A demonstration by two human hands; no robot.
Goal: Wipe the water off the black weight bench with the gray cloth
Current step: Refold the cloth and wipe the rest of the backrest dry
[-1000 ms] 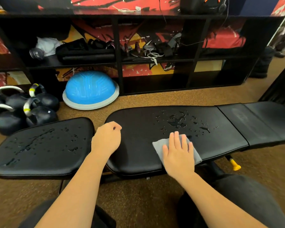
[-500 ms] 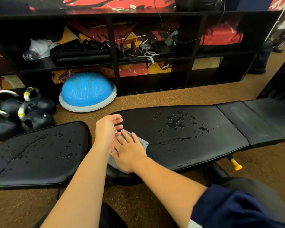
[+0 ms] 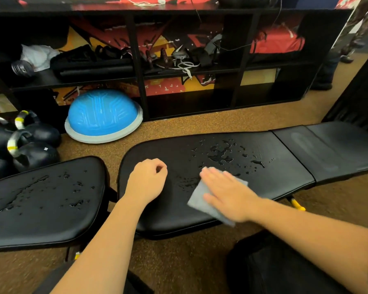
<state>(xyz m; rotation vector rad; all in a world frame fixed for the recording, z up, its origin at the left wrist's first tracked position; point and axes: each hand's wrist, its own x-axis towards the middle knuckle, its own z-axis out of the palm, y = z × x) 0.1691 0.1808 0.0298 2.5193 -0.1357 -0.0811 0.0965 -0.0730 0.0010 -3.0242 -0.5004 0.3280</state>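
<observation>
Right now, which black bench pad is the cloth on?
The long middle pad: the right hand presses the gray cloth flat on it. The left pad is wet too but has no cloth, and the right-end pad looks dry.

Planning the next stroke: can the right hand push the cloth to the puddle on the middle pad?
Probably yes. The right hand presses the gray cloth flat just short of the puddle, with only bench pad between and nothing blocking.
</observation>
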